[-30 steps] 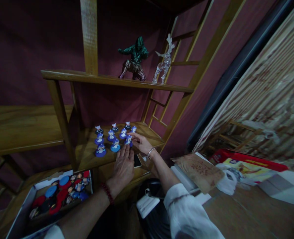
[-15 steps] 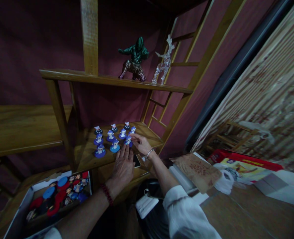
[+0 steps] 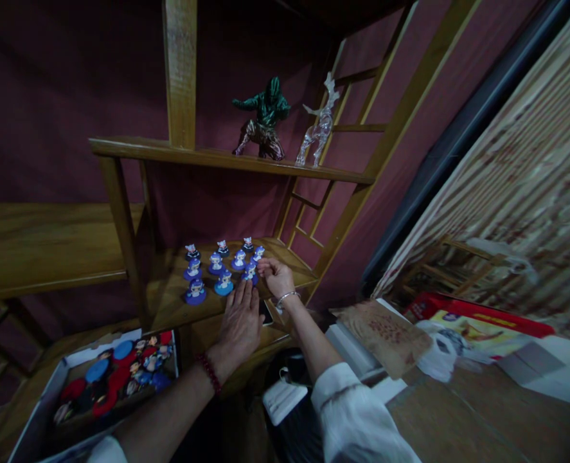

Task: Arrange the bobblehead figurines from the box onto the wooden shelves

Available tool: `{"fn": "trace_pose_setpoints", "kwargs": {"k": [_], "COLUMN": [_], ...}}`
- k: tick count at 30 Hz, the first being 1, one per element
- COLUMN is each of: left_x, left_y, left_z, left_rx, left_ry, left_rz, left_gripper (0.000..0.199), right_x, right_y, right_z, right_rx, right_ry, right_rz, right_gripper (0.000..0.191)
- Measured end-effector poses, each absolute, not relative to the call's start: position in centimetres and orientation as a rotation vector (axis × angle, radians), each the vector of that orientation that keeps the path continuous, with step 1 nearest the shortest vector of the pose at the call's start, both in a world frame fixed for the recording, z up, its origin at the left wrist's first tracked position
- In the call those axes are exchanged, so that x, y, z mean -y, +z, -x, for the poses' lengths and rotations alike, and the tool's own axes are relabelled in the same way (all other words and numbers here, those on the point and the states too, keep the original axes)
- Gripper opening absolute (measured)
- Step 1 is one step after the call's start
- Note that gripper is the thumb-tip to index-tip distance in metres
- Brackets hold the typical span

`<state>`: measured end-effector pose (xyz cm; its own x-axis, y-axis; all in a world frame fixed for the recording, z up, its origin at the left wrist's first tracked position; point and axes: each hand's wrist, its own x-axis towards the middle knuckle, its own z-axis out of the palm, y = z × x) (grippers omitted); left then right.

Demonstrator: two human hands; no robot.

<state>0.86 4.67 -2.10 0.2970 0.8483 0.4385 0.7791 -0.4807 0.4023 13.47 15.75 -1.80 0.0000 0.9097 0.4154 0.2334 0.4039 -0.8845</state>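
Several small figurines on round bases stand in rows on the lower wooden shelf (image 3: 169,308). Purple and blue ones are in front, such as the figurine at front left (image 3: 195,292) and the light-blue-based figurine (image 3: 223,283); three dark-based ones form the back row. My left hand (image 3: 241,318) lies flat with fingers stretched toward the front right figurine (image 3: 250,272), fingertips at its base. Just right of that figurine is my right hand (image 3: 276,276), its fingers slightly curled and apart, with nothing seen in them. A dark phone-like object (image 3: 266,313) lies partly hidden beside my left hand.
A box (image 3: 58,379) of red and blue figurines sits at lower left. The shelf above (image 3: 207,158) bears a dark green crouching statue (image 3: 268,119) and a clear deer statue (image 3: 318,128). On the right are a paper bag (image 3: 385,334) and a red box (image 3: 487,321).
My right hand has drawn slightly right, off the front right figurine. My left hand stays at its base. The whole view has shifted a little.
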Motion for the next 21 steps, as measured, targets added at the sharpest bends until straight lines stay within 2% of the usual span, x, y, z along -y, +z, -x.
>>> {"fn": "trace_pose_setpoints", "kwargs": {"k": [10, 21], "left_x": [-4.5, -4.1], "left_y": [-2.0, -1.4], "left_z": [-0.8, -0.5], "left_rx": [-1.549, -1.599], "left_ry": [0.908, 0.761], "left_rz": [-2.472, -2.548], "left_gripper": [0.05, 0.054], "right_x": [-15.2, -16.2], "right_y": [-1.7, -1.6], "right_z": [-13.3, -13.7], "right_rx": [1.677, 1.747], "right_ry": [0.571, 0.673], "right_rz": [1.101, 1.087], "right_gripper": [0.025, 0.031]}}
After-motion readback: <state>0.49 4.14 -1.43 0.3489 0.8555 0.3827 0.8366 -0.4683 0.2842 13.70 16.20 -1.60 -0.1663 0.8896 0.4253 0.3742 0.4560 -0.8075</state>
